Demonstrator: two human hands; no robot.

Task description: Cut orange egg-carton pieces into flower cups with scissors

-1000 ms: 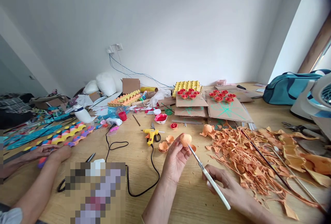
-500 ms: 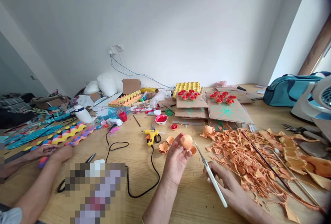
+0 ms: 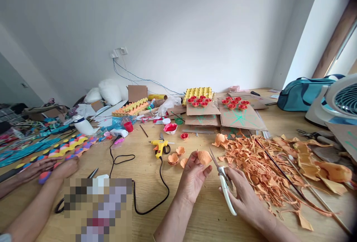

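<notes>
Between the fingertips of my left hand (image 3: 192, 180) is an orange egg-carton cup (image 3: 204, 157), its rounded side toward me. My right hand (image 3: 242, 191) grips white-handled scissors (image 3: 227, 193), whose blades point up and left beside the cup's right edge. The blades look slightly parted; whether they touch the cup I cannot tell. Several cut orange cups (image 3: 173, 159) with petal-like rims rest on the table left of my left hand. A pile of orange carton scraps (image 3: 259, 167) spreads to the right of my right hand.
A yellow glue gun (image 3: 158, 147) with a black cord lies left of the cups. Red paper flowers (image 3: 235, 103) sit on cardboard sheets (image 3: 242, 119) behind. A co-worker's hands (image 3: 60, 168) hold a painted carton strip at left. A white fan (image 3: 337, 102) stands far right.
The cup has turned and dropped slightly in my left hand. My right hand has swung the scissors more upright, with the blades nearer the cup. The whole view has shifted slightly.
</notes>
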